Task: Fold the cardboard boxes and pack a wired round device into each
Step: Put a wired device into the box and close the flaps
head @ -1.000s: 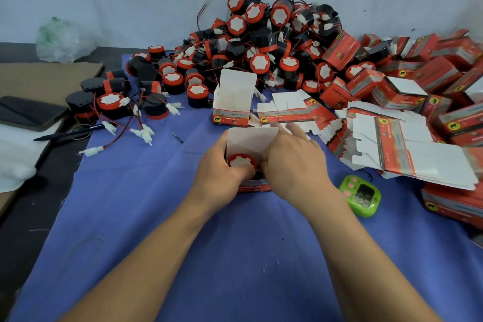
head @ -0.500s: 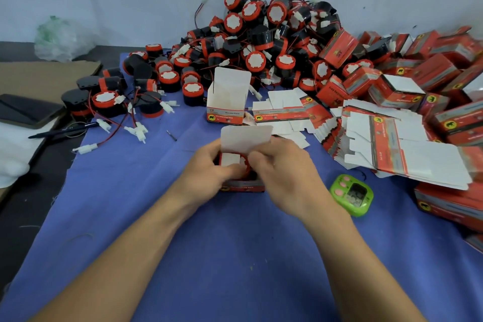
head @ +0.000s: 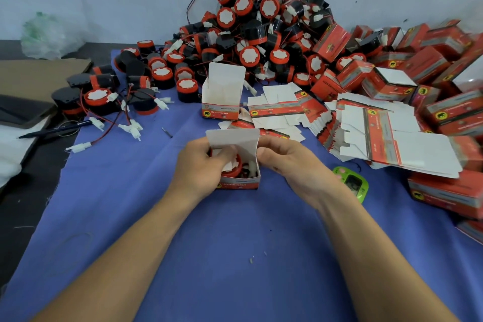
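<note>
A small red and white cardboard box (head: 239, 182) stands on the blue cloth in the middle, its white top flap raised. Inside it lies a round red and black device (head: 235, 168) with its wire and white plug. My left hand (head: 201, 165) grips the box's left side, thumb reaching into the opening over the device. My right hand (head: 292, 162) pinches the right side near the flap. A second open, empty box (head: 222, 98) stands behind. A big pile of round devices (head: 248, 42) lies at the back.
Flat unfolded boxes (head: 379, 136) fan out at the right, with closed red boxes (head: 418, 68) stacked behind and beside them. A green timer (head: 352, 183) lies by my right wrist. A pen (head: 52, 129), a dark tablet and brown cardboard (head: 39, 70) are at the left.
The device has sunk from the box's mouth down inside it. My right hand slid from on top of the box to its right side, and the raised flap now shows fully.
</note>
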`<state>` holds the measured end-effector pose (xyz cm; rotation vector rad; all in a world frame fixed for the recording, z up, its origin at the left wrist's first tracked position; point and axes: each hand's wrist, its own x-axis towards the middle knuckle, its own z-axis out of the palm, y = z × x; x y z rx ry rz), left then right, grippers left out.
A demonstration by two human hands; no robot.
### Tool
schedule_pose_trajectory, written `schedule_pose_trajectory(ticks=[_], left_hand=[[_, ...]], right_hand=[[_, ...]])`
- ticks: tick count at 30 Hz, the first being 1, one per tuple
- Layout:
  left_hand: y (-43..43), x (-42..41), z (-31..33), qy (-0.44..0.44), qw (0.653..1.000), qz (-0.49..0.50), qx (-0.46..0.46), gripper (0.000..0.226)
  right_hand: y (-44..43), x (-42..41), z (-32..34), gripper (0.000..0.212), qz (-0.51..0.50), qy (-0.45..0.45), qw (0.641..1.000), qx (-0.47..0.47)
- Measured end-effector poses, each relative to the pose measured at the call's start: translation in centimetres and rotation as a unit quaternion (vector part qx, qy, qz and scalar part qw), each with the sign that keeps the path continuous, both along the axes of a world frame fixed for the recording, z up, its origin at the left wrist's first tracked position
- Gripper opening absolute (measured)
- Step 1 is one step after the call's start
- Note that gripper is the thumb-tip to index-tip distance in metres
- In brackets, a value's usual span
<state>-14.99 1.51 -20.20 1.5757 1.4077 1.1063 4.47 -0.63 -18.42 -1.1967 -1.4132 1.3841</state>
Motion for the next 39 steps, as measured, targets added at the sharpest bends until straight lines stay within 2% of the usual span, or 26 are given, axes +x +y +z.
schedule_pose_trajectory(ticks=[3,6,8,11,15,19,21,23,25,26,28,31,34,39], left_hand=[[-0.1,0.4,-0.1,-0.005,0.999,0.037,0.005,0.021],[-0.3,0.4,-0.3,-0.032,0.999,0.03,-0.008,0.021],[-0.2,0.2,-0.1,-0.064,0.997,0.0,-0.033,0.027],[-0.1,-0.4,0.4,-0.146,0.986,-0.058,-0.047,0.048],[-0.1,-1.4,0.6,-0.063,0.995,-0.072,0.023,0.051],[-0.3,-3.0,1.6,-0.077,0.971,-0.208,-0.086,0.05],[-0.7,-3.6,1.8,-0.035,0.97,-0.225,-0.08,0.053],[-1.4,-3.6,1.7,0.052,0.977,-0.205,-0.013,0.043],[-1.9,-3.5,1.4,0.156,0.969,-0.183,0.05,0.051],[-2.1,-3.4,1.2,0.179,0.966,-0.174,0.062,0.055],[-2.3,-3.3,1.1,0.185,0.967,-0.162,0.06,0.058],[-2.1,-3.4,0.8,0.194,0.965,-0.159,0.077,0.056],[-1.9,-3.4,0.7,0.2,0.962,-0.163,0.091,0.051],[-1.7,-3.3,1.3,0.173,0.967,-0.162,0.098,0.035]], right_hand=[[-0.2,-0.6,-0.1,0.036,0.03,-0.008,0.999,0.008],[-0.1,-1.4,-0.5,0.043,-0.011,-0.005,1.0,0.016],[0.2,-1.8,-1.0,0.048,-0.044,0.026,0.999,0.014],[0.5,-2.2,-1.3,0.046,-0.095,0.057,0.994,0.026],[0.8,-1.6,-0.9,0.039,-0.115,-0.046,0.991,0.057],[0.3,-0.3,0.0,0.043,-0.029,-0.062,0.997,0.027],[-0.2,0.3,0.7,0.046,0.006,-0.054,0.998,0.011],[-0.5,0.8,1.2,0.048,0.033,-0.07,0.997,0.006],[-0.8,1.3,1.6,0.046,0.062,-0.088,0.994,0.006],[-0.9,1.5,1.8,0.045,0.075,-0.097,0.992,0.008],[-0.9,1.7,1.7,0.044,0.076,-0.134,0.988,0.031],[-0.5,1.4,0.9,0.044,0.026,-0.169,0.983,0.07],[-0.2,1.4,0.5,0.036,-0.008,-0.168,0.983,0.079],[-0.2,1.4,0.7,0.021,-0.011,-0.155,0.984,0.092]])
